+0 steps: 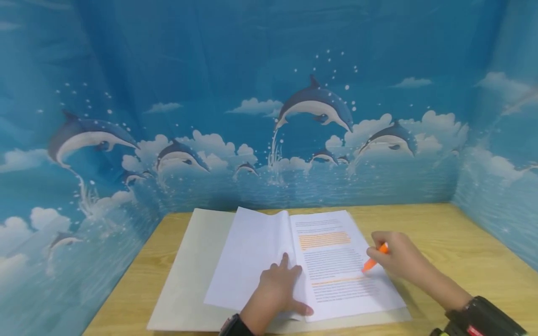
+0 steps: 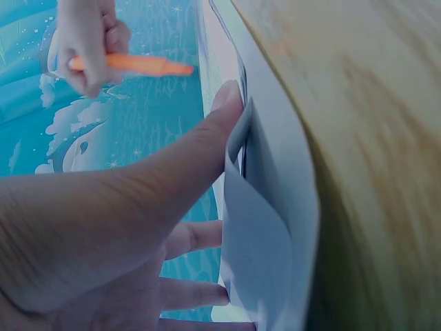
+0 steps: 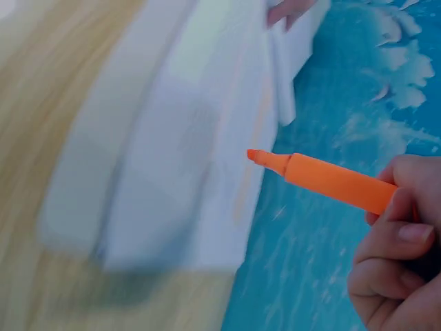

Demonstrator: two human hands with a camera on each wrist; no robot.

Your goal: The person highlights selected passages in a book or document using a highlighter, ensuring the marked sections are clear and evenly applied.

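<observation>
An orange highlighter (image 1: 375,258), uncapped, is gripped in my right hand (image 1: 397,255), its tip down at the right part of the printed page (image 1: 340,261). In the right wrist view the tip of the highlighter (image 3: 337,183) points left toward the sheets. Orange marking covers a block of lines near the top of the page, and one orange line runs lower down. My left hand (image 1: 275,289) lies with spread fingers across the fold of the open booklet, thumb on the printed page, other fingers on the blank left page (image 1: 239,256). The left wrist view shows that thumb (image 2: 207,134) pressing the paper edge.
Under the pages lies a pale cover (image 1: 185,270), spread on the wooden table (image 1: 441,233). A blue curtain with dolphins (image 1: 235,93) stands behind the table and at both sides. Dark bands (image 1: 483,317) are strapped on both wrists.
</observation>
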